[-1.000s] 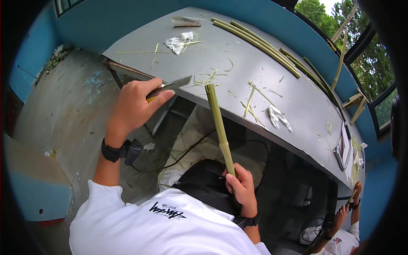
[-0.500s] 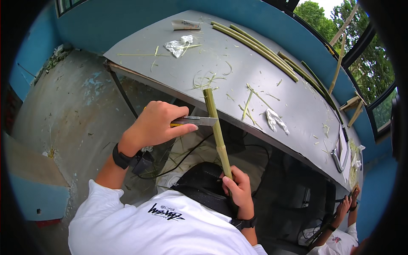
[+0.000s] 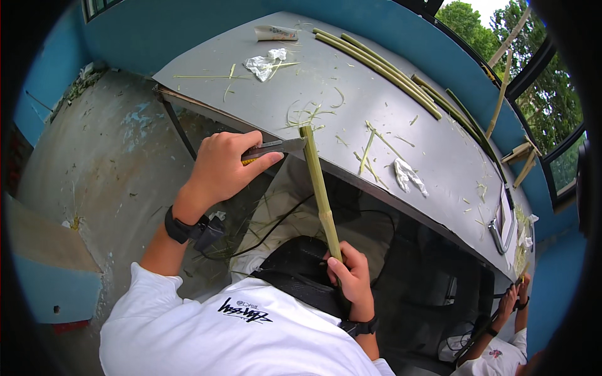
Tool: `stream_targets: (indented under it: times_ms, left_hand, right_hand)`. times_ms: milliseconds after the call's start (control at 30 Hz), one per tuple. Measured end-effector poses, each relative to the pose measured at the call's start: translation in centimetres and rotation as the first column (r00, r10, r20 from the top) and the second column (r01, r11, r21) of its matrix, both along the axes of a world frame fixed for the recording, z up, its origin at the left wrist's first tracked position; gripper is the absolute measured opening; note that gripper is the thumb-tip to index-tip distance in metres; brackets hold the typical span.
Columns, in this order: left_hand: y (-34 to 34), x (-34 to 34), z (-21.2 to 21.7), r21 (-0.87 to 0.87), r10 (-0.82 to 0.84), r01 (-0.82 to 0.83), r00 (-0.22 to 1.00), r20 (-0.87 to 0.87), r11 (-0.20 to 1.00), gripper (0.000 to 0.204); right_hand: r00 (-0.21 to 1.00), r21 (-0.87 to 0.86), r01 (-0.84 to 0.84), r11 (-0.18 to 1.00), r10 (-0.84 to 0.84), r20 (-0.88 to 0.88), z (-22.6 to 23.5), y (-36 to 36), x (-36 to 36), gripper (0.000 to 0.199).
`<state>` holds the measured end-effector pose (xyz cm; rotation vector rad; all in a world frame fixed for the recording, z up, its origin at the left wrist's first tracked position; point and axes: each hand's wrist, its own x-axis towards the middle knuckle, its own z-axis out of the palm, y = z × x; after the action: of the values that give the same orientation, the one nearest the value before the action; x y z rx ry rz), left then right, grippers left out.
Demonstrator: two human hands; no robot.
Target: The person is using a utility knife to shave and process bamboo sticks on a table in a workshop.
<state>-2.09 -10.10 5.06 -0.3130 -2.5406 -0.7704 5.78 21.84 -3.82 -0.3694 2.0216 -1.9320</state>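
A: Gripping what, left hand (image 3: 221, 170)?
B: Fingers shut round a utility knife (image 3: 274, 149), blade tip at the green stalk (image 3: 318, 188) top, just off the grey table (image 3: 351, 119) edge.
A: Right hand (image 3: 348, 279)?
B: Closed on stalk's lower end; open floor (image 3: 106, 169) to the left.

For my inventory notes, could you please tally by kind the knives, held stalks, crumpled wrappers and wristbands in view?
Knife: 1
Held stalk: 1
Crumpled wrappers: 2
Wristbands: 2
Total: 6
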Motion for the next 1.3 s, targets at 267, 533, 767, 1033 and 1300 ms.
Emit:
stream_targets:
  times_ms: [267, 533, 767, 1033, 1300]
  left_hand:
    - [-1.2, -0.7, 0.0, 0.020, 0.145, -0.146, 0.989, 0.014, 0.989, 0.051]
    - [-0.6, -0.5, -0.5, 0.086, 0.037, -0.040, 0.999, 0.038, 0.996, 0.051]
    - [-0.7, -0.6, -0.5, 0.087, 0.022, -0.026, 0.998, 0.053, 0.996, 0.050]
    - [-0.6, -0.6, -0.6, 0.107, 0.004, -0.013, 0.996, 0.088, 0.994, 0.050]
    - [-0.7, -0.7, -0.7, 0.120, -0.022, 0.011, 0.996, 0.092, 0.993, 0.050]
  right_hand:
    - [1.000, -0.002, -0.003, 1.000, 0.003, -0.002, -0.2, 0.1, 0.1, 0.014]
    - [1.000, -0.009, -0.014, 1.000, 0.014, 0.004, -0.3, -0.1, 0.0, 0.013]
    - [1.000, 0.001, -0.025, 1.000, 0.025, -0.002, -0.4, -0.1, 0.0, 0.013]
    - [0.998, -0.052, -0.010, 0.999, 0.013, 0.061, -0.6, -0.1, 0.0, 0.014]
    - [0.996, -0.059, -0.044, 0.997, 0.048, 0.070, -0.7, 0.1, -0.1, 0.016]
